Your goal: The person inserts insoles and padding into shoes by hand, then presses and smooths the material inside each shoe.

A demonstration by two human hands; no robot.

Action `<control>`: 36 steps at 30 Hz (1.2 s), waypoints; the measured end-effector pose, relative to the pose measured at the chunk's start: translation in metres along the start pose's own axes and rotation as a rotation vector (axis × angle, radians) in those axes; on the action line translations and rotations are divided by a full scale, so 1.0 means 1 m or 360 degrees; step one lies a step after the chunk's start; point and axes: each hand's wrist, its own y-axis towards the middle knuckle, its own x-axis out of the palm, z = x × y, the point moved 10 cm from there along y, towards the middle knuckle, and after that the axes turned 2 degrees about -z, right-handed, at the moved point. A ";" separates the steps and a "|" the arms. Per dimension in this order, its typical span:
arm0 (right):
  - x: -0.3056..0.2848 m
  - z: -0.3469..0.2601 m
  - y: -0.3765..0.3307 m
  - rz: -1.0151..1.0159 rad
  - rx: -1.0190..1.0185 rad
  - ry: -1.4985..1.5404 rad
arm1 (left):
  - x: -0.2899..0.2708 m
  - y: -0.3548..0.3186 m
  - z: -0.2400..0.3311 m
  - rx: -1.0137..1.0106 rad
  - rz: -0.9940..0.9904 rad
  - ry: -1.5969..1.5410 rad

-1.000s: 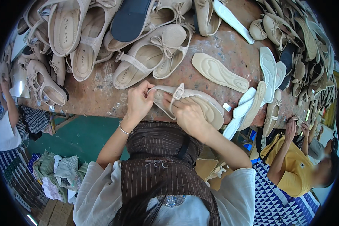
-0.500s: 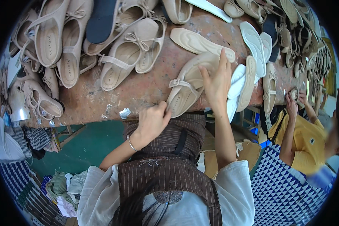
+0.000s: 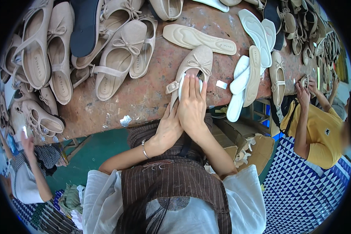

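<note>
A beige flat shoe (image 3: 200, 57) with a bow and a buckled strap lies at the table's front edge, toe pointing away from me. My right hand (image 3: 193, 106) reaches into its opening, fingers straight, close together and pressed down flat. Around the fingertips a white lining or pad (image 3: 181, 88) shows, partly covered by the hand. Below and beside it, my left hand (image 3: 169, 128) grips the heel end, its fingers partly hidden behind the right wrist. Just beyond the toe rests a loose beige insole (image 3: 201, 39).
Many beige shoes (image 3: 119, 62) crowd the table's left side. White insoles (image 3: 257, 33) and another beige insole (image 3: 253, 76) lie at right, near a single shoe (image 3: 278, 78). Co-workers' hands show at far right (image 3: 303, 91) and far left (image 3: 27, 144). An open carton (image 3: 257, 152) stands below.
My right hand has moved from the toe down into the opening, and my left hand has come right against it. White now shows inside the shoe. A co-worker's arm has appeared at left.
</note>
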 end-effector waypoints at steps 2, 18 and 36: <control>0.005 0.011 0.028 -0.0013 0.0104 -0.0097 | -0.003 0.000 0.000 -0.0005 0.0090 0.0107; 0.010 0.021 0.041 -0.0328 0.0186 -0.0045 | -0.012 0.004 0.001 -0.0098 0.0293 0.0023; -0.009 -0.001 0.018 -0.0022 -0.0007 -0.0144 | -0.009 0.003 -0.004 -0.0159 0.0332 -0.0291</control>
